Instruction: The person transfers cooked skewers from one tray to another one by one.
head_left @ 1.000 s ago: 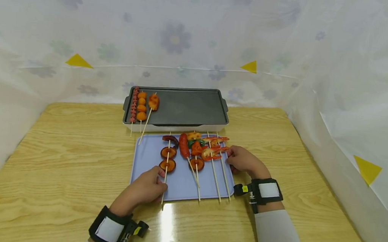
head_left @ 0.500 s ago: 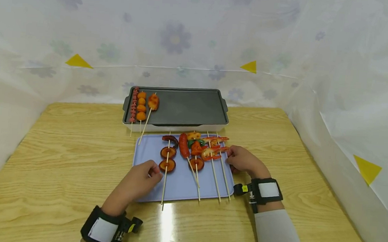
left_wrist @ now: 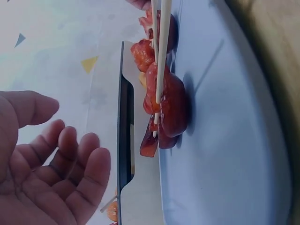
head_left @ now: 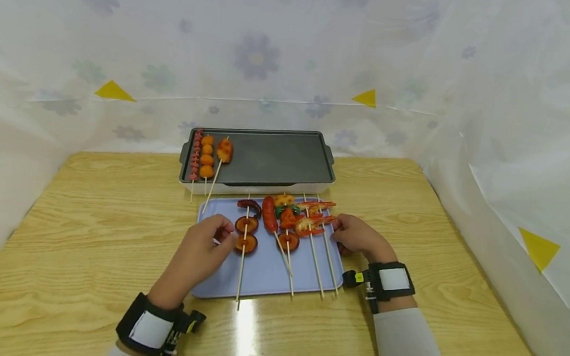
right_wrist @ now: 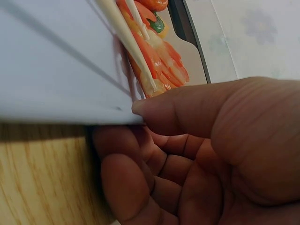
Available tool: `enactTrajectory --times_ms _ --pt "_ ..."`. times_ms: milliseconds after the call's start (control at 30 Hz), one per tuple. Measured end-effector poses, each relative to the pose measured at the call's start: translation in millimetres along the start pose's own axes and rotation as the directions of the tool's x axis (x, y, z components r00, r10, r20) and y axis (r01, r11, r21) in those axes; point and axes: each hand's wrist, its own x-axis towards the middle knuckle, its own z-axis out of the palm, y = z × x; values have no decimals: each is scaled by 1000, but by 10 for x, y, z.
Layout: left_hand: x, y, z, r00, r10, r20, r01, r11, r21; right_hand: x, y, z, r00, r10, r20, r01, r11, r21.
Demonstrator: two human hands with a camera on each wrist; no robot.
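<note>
1. Blue tray (head_left: 263,272) on the wooden table (head_left: 110,226), right in front of me, its right edge caught in the right hand (head_left: 360,239).
2. Shrimp skewers (head_left: 311,225) lie just inside that grip; farther in comes a sausage skewer (head_left: 270,215).
3. Beyond both hands stands a dark grill (head_left: 276,158), three skewers (head_left: 207,159) on the left hand's side.
4. A mushroom skewer (head_left: 247,225) lies beside the left hand (head_left: 197,252).
5. Right thumb over the rim, fingers below; left hand raised, grasping nothing, fingers loosely bent.
</note>
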Motion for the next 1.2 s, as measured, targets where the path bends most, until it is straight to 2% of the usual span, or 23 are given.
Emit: enactTrajectory --times_ms 233,533,667,867,1200 --pt "106 -18 -47 994 81 -76 -75 995 71 21 -12 -16 1000 -8 -8 8 1000 -5" --pt "198 -52 -71 988 123 -93 -109 983 144 21 -3 13 1000 12 -3 -11 1000 4" --pt "256 -56 -102 981 163 -108 -136 966 219 5 -1 12 1000 7 -5 -7 1000 -7" --pt "388 -50 -171 962 236 -141 -186 937 296 -13 9 17 1000 15 -11 -15 1000 4" --pt "556 -77 -174 965 247 -84 -199 906 373 -28 12 22 1000 4 -14 -4 1000 11"
